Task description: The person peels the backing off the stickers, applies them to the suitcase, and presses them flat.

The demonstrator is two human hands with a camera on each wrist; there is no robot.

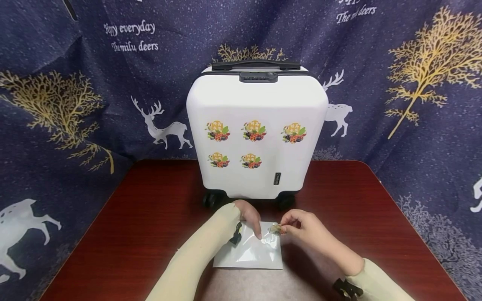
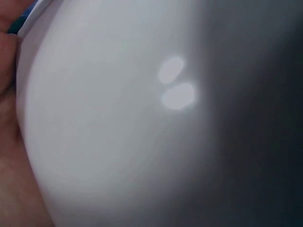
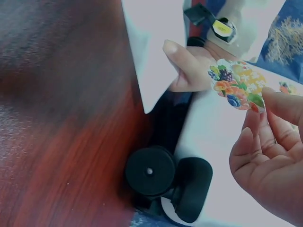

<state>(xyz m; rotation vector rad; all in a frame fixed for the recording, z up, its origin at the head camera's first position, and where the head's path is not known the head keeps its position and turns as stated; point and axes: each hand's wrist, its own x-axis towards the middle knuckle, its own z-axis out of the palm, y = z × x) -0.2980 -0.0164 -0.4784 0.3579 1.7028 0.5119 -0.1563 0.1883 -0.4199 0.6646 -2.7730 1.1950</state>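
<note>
My right hand [image 1: 306,228] pinches a fruit-print sticker [image 3: 239,87] by its edge, between thumb and fingertips. Yellow, green and red fruit shows on its face in the right wrist view. A glossy white sheet [image 1: 256,256] is held by my left hand [image 1: 249,215], with the thumb lying over its face and the other fingers mostly hidden behind it. That sheet [image 2: 104,118] fills most of the left wrist view. Behind both hands stands a white suitcase [image 1: 260,98], upright, bearing several similar stickers: three in an upper row and two below on the left.
The suitcase rests on a dark red wooden table [image 1: 132,217]. Its black wheel [image 3: 150,171] shows near my right hand. A small black label [image 1: 277,178] sits low on the case's right side. A dark blue patterned cloth [image 1: 113,96] hangs behind the table.
</note>
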